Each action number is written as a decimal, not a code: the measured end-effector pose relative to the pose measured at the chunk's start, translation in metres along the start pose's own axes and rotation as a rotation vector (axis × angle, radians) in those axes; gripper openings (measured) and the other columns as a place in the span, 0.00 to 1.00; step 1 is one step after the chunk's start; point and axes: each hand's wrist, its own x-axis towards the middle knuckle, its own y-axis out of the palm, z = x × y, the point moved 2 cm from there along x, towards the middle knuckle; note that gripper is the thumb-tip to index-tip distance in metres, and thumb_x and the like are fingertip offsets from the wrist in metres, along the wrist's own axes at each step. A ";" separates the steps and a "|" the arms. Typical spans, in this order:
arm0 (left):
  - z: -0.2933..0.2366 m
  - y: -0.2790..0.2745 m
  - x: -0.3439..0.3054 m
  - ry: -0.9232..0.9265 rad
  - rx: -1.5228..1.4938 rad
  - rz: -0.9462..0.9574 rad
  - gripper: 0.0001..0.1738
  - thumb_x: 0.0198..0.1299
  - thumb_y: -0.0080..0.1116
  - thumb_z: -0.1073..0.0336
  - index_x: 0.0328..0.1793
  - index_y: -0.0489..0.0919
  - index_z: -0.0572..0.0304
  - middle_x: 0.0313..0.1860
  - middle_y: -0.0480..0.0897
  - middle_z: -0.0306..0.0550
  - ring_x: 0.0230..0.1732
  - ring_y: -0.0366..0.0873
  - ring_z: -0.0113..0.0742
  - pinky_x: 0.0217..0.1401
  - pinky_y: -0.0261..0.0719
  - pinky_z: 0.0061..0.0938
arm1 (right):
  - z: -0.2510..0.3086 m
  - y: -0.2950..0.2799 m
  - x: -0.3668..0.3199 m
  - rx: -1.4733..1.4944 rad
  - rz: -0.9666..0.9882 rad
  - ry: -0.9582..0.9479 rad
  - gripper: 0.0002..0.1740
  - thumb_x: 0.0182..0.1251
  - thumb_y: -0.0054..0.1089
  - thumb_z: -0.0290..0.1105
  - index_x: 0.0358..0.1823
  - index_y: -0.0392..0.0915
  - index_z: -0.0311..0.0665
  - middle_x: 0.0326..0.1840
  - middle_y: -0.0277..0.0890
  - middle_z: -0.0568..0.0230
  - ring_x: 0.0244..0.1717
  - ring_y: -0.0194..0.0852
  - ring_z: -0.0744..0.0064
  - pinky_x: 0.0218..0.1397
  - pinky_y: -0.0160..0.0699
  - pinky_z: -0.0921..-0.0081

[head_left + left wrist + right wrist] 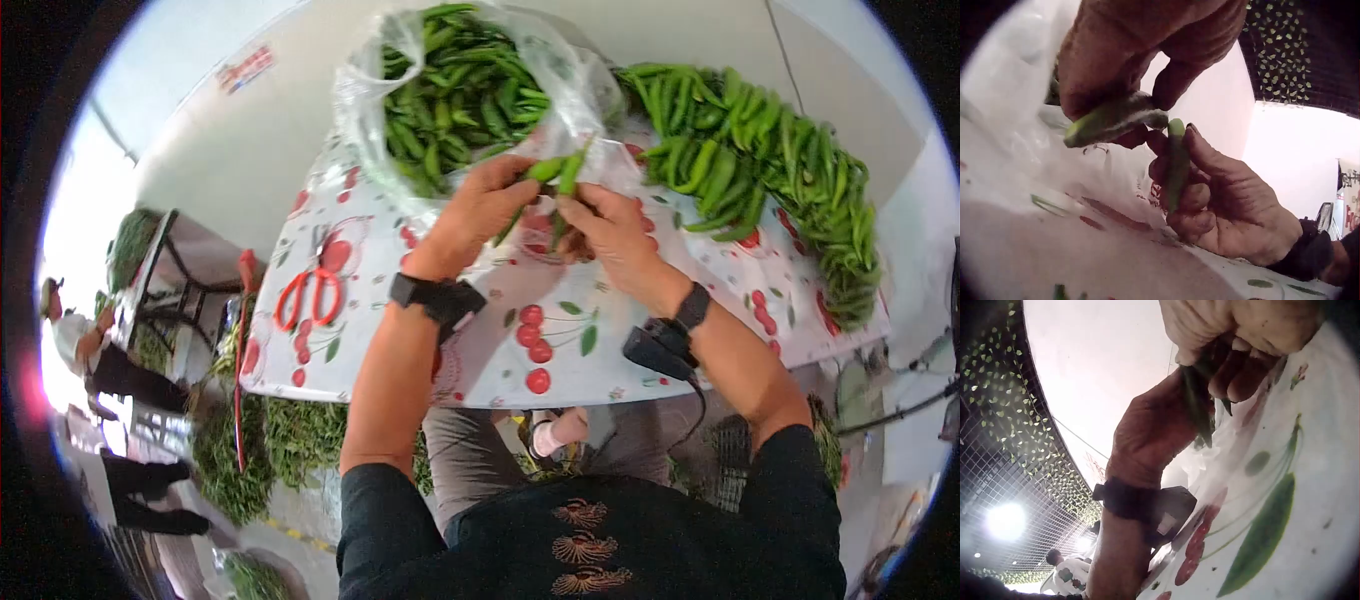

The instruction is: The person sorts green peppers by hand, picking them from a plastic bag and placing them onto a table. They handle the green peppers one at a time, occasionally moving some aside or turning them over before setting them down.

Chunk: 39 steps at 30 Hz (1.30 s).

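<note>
Both hands meet above the table, just below the opening of a clear plastic bag (pixel 355 110) filled with green peppers (pixel 465 85). The left hand (pixel 478 215) pinches a green pepper (pixel 545 170) between thumb and fingers; in the left wrist view this pepper (pixel 1110 122) lies aslant under the fingers. The right hand (pixel 618 235) grips another green pepper (pixel 570 175), seen upright in the left wrist view (pixel 1177 165), its end close beside the first one. In the right wrist view, the right hand (pixel 1241 331) partly covers the peppers.
Rows of green peppers (pixel 720 185) lie along the table's right side. Red-handled scissors (pixel 310 295) lie on the left of the cherry-patterned cloth (pixel 480 375). Leafy green stalks (pixel 310 440) are on the floor, and a person (pixel 85 345) stands at far left.
</note>
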 end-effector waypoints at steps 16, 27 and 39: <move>-0.007 -0.003 -0.003 0.008 -0.139 -0.010 0.20 0.63 0.55 0.67 0.61 0.72 0.65 0.50 0.81 0.41 0.47 0.77 0.26 0.51 0.75 0.24 | 0.008 0.004 -0.003 -0.080 0.116 -0.019 0.14 0.72 0.51 0.35 0.49 0.74 0.32 0.32 0.77 0.66 0.25 0.76 0.81 0.24 0.78 0.83; -0.015 -0.003 -0.010 -0.046 -0.119 0.088 0.19 0.62 0.56 0.68 0.58 0.72 0.65 0.49 0.79 0.42 0.47 0.77 0.29 0.50 0.77 0.26 | 0.008 0.004 -0.003 -0.163 0.197 -0.033 0.14 0.73 0.49 0.37 0.44 0.74 0.32 0.29 0.79 0.64 0.25 0.77 0.81 0.28 0.79 0.83; -0.019 0.003 -0.016 -0.086 -0.024 0.143 0.20 0.61 0.58 0.66 0.58 0.72 0.62 0.47 0.80 0.39 0.44 0.76 0.26 0.46 0.76 0.22 | -0.005 0.001 0.004 -0.362 0.150 -0.361 0.14 0.72 0.49 0.35 0.49 0.72 0.31 0.34 0.77 0.65 0.32 0.75 0.80 0.36 0.79 0.79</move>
